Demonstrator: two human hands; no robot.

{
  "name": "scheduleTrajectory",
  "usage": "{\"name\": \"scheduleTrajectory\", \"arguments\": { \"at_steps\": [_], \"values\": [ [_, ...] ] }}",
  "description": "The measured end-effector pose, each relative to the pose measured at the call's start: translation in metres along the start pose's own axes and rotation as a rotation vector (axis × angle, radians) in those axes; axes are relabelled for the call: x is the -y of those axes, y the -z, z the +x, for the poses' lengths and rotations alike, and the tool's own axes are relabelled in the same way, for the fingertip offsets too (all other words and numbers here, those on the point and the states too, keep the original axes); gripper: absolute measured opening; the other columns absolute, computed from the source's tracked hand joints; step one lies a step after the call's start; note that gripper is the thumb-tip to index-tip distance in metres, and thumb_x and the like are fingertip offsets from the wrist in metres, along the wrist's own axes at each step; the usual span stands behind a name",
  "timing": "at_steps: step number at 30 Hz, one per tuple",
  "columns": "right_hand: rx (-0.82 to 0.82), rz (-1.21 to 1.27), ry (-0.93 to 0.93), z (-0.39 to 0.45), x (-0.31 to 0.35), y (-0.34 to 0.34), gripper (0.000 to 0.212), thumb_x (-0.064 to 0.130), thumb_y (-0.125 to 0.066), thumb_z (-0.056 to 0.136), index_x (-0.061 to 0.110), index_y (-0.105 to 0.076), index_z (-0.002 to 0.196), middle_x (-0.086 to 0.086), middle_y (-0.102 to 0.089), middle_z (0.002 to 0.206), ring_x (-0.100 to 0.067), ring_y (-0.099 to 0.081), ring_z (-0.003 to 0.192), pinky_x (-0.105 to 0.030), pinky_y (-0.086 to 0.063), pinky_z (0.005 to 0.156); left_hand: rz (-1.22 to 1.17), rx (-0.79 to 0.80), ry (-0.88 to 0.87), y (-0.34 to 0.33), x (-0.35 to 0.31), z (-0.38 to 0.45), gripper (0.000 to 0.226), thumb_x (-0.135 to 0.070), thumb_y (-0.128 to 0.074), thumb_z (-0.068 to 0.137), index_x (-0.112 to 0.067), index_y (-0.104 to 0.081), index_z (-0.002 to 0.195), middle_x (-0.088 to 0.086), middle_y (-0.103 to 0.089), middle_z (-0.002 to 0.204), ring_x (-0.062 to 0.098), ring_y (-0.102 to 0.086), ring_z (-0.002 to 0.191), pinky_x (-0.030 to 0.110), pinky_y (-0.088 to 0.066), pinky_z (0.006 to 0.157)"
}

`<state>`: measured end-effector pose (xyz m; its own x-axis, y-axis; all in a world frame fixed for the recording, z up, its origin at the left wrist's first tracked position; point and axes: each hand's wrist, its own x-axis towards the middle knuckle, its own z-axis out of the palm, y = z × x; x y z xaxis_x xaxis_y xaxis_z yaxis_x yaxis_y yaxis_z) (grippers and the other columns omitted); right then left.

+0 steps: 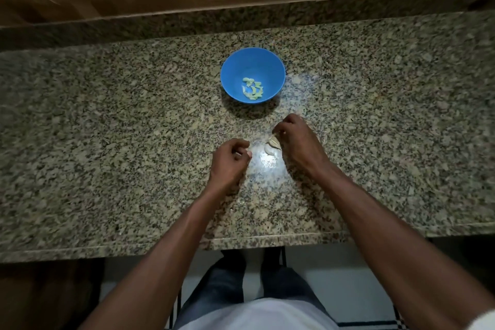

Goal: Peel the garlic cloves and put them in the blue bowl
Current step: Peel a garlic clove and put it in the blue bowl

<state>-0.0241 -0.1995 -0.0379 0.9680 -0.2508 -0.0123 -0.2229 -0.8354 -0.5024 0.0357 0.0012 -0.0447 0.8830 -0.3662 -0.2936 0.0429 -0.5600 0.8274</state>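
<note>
Round blue plastic bowl [252,74] sits mid-desk toward the far edge of the speckled granite desk [107,128], w/ several pale peeled garlic cloves [252,89] at its bottom. Nearer the front edge lie whitish unpeeled garlic cloves [271,148] – right hand [296,139] beside them, fingers curled, pinching a clove or skin. Left hand [230,161] fingers curled – can't tell if holding anything.

No readable text

No words, labels, brands, numbers or signs can be read anywhere in the head view, neither on the blue bowl [252,74] nor on the speckled surface [107,128].
</note>
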Motion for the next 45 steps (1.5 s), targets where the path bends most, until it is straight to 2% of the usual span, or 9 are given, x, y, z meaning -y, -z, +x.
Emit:
{"name": "scheduleTrajectory", "arguments": {
  "at_steps": [6,10,13,18,23,26,31,39,45],
  "values": [
    [-0.207,0.305,-0.202,0.014,0.017,0.04,0.014,0.008,-0.071,0.096,0.009,-0.074,0.109,0.0,-0.073,0.1,-0.004,-0.067,0.085,-0.005,-0.051,0.074,0.009,0.006,-0.058,-0.004,-0.003,0.007,0.019,-0.014,-0.074,0.092,-0.016,-0.071,0.111,-0.002,-0.07,0.093,0.01,-0.067,0.082,0.021,-0.057,0.072],
    [-0.262,0.405,-0.168,0.058,0.036,0.061,0.016,0.018,-0.078,0.092,0.012,-0.078,0.107,0.003,-0.076,0.095,0.005,-0.067,0.083,-0.002,-0.05,0.072,0.101,0.021,-0.165,-0.013,-0.01,0.011,0.025,-0.018,-0.082,0.085,-0.019,-0.071,0.108,-0.006,-0.066,0.096,0.004,-0.064,0.079,0.015,-0.052,0.067],
    [-0.228,0.381,-0.171,0.073,0.04,0.06,0.024,0.016,-0.075,0.093,0.006,-0.077,0.116,-0.007,-0.078,0.109,-0.006,-0.07,0.089,0.001,-0.049,0.075,0.175,0.061,-0.261,-0.019,-0.007,0.012,0.024,-0.02,-0.081,0.085,-0.02,-0.072,0.107,-0.01,-0.061,0.102,0.002,-0.062,0.082,0.029,-0.057,0.075],
    [-0.271,0.46,-0.229,0.031,0.03,0.053,0.019,0.019,-0.07,0.098,0.011,-0.078,0.114,-0.001,-0.079,0.1,-0.008,-0.075,0.09,-0.029,-0.065,0.08,0.276,0.06,-0.304,-0.026,-0.006,0.012,0.006,-0.026,-0.074,0.094,-0.026,-0.075,0.1,-0.012,-0.056,0.101,0.004,-0.062,0.084,0.033,-0.057,0.071],
    [-0.101,0.481,-0.27,-0.025,0.015,0.026,0.019,0.014,-0.071,0.097,0.016,-0.076,0.115,0.006,-0.074,0.107,0.009,-0.066,0.088,-0.008,-0.055,0.078,0.325,0.053,-0.343,-0.029,0.001,0.009,0.005,-0.02,-0.064,0.098,-0.022,-0.065,0.093,-0.008,-0.053,0.098,0.014,-0.053,0.091,0.041,-0.051,0.072],
    [0.004,0.39,-0.192,-0.037,0.011,0.009,0.025,0.009,-0.071,0.097,0.011,-0.076,0.121,-0.002,-0.068,0.117,0.003,-0.062,0.091,-0.001,-0.048,0.076,0.297,0.046,-0.352,-0.03,0.003,0.007,0.003,-0.02,-0.063,0.097,-0.021,-0.063,0.094,-0.007,-0.052,0.096,0.015,-0.052,0.092,0.047,-0.052,0.074],
    [0.01,0.261,-0.124,-0.044,0.009,-0.002,0.02,0.01,-0.071,0.097,0.007,-0.078,0.115,-0.007,-0.063,0.112,-0.016,-0.064,0.091,-0.028,-0.058,0.082,0.316,0.045,-0.356,-0.033,0.0,0.003,0.012,-0.038,-0.071,0.093,-0.029,-0.066,0.1,-0.012,-0.052,0.1,0.013,-0.056,0.094,0.043,-0.057,0.07],
    [-0.011,0.284,-0.117,-0.053,0.016,-0.009,0.022,0.016,-0.071,0.098,0.007,-0.076,0.118,-0.006,-0.066,0.114,-0.011,-0.066,0.086,-0.019,-0.059,0.074,0.284,0.044,-0.371,-0.037,0.002,-0.009,0.01,-0.024,-0.056,0.103,-0.02,-0.063,0.098,-0.008,-0.053,0.099,0.014,-0.052,0.097,0.042,-0.054,0.081],
    [-0.012,0.234,-0.116,-0.058,0.021,-0.018,0.015,0.004,-0.067,0.097,0.007,-0.078,0.107,-0.007,-0.068,0.106,-0.018,-0.067,0.087,-0.033,-0.062,0.076,0.221,0.048,-0.329,-0.033,0.003,-0.023,0.012,-0.014,-0.054,0.103,-0.022,-0.057,0.094,-0.004,-0.054,0.097,0.014,-0.052,0.096,0.04,-0.053,0.084]
  ]
}}
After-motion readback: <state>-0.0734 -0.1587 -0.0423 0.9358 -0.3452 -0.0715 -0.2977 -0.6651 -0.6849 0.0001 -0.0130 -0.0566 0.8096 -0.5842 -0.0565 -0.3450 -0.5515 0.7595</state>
